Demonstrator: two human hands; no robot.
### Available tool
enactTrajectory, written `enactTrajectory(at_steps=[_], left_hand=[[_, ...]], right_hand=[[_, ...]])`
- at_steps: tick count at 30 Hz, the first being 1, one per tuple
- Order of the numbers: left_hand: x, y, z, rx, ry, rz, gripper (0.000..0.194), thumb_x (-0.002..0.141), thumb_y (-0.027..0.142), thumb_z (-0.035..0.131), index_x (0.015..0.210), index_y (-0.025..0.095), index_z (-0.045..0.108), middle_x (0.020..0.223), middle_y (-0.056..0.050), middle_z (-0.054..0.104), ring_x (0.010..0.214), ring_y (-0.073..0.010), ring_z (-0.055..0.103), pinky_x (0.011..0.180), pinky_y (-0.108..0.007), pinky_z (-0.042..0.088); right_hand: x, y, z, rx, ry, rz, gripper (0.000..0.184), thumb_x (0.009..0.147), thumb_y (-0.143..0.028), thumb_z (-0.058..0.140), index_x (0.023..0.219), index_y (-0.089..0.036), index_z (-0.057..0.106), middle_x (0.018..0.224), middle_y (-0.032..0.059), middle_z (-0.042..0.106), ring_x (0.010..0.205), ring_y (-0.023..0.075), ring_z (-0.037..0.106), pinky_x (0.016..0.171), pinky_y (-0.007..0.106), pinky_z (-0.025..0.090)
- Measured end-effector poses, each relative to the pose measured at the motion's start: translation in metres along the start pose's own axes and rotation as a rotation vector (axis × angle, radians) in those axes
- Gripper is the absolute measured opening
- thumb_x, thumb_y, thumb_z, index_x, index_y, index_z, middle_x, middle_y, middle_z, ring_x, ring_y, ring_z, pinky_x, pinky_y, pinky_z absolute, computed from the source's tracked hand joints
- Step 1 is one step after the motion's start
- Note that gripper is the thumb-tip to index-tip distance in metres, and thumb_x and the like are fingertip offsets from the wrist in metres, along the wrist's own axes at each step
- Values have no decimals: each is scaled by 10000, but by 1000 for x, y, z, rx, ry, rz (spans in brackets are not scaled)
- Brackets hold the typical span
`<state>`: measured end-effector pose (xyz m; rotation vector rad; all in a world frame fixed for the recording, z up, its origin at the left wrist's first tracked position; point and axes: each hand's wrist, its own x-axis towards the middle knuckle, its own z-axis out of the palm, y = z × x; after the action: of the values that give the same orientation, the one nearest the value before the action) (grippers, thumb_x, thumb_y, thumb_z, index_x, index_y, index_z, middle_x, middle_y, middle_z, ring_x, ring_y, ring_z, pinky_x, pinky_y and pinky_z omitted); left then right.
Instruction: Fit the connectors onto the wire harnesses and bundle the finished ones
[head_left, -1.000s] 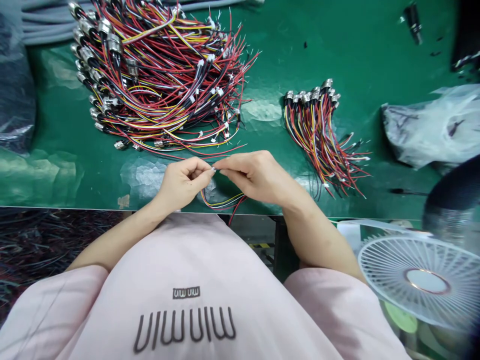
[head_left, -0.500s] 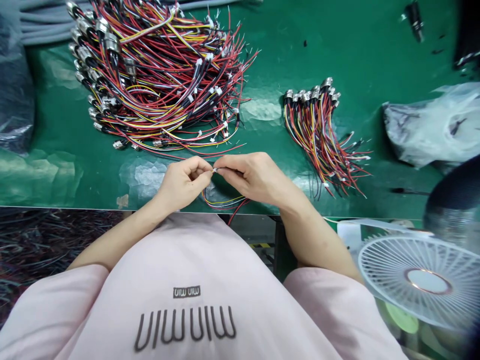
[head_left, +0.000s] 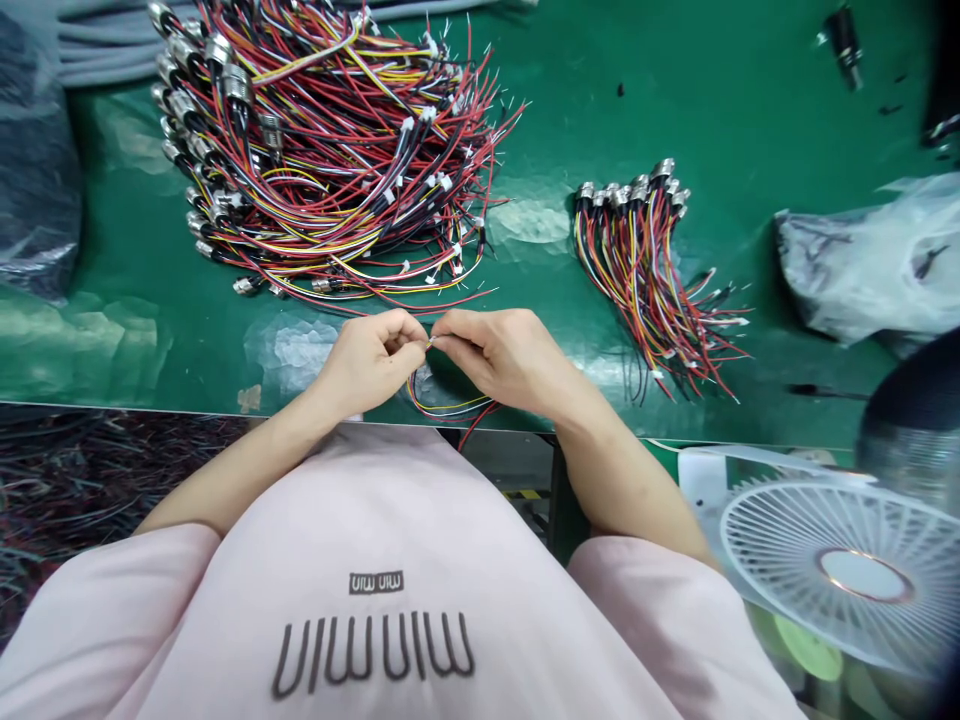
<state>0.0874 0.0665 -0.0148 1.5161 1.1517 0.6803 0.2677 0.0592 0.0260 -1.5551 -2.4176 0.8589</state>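
My left hand (head_left: 375, 362) is closed in a pinch on thin coloured wires (head_left: 454, 408), which loop below both hands and hang over the table edge. Fingertip to fingertip with it, my right hand (head_left: 502, 355) pinches a small white connector (head_left: 432, 341) at the wire end; most of it is hidden by the fingers. Just beyond my hands lies a big heap of wire harnesses (head_left: 337, 180) with round metal connectors on the left and bare or white-plugged ends on the right. A smaller bundle of similar harnesses (head_left: 637, 260) lies to the right.
Grey cables (head_left: 105, 50) and a dark plastic bag (head_left: 34, 170) are at the left. A clear bag (head_left: 862, 260) and a black connector (head_left: 844, 45) lie on the green table (head_left: 555, 90) at the right. A white fan (head_left: 847, 560) stands close to my right arm.
The view has shifted slightly, so the table things appear a little further right. My hands keep the same pinch at almost the same place.
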Motion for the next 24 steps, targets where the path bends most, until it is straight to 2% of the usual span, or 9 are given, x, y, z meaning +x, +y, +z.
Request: enactTrajectory(at_steps=[5,9,12,18,24], left_hand=[[2,5,-8,184,-74,71,114,759,201,522,695,165,609,532,43,570,465,-90,453,493,-224,336],[3,10,-13,384,-123,142,105,781,199,508,740,175,602,576,43,585,521,-107,500,538,-235,339],[3,11,-13,465,-115,159,87,779,195,502,754,180,583,611,36,590,544,-116,503,549,-243,329],[1,10,-13,369,-109,136,127,829,216,468,780,178,580,601,47,576,504,-101,455,543,-237,319],[1,9,-15,329,-120,126,168,839,229,481,726,173,592,556,54,562,469,-89,426,532,-235,308]], right_hand=[[1,-2,-2,-55,-25,9,234,938,-258,442,904,-186,662,755,36,669,650,150,544,604,251,280],[2,-4,-1,-108,-34,29,245,944,-264,420,933,-179,649,764,45,679,665,164,571,611,253,294],[2,-6,1,-118,-23,38,245,945,-259,411,945,-172,640,771,48,683,668,168,582,610,255,301],[2,-5,2,-69,28,22,258,958,-276,403,944,-163,634,794,56,688,682,167,590,625,254,323],[1,-4,2,-37,30,4,248,955,-269,409,944,-166,635,782,51,686,689,164,591,628,251,326]])
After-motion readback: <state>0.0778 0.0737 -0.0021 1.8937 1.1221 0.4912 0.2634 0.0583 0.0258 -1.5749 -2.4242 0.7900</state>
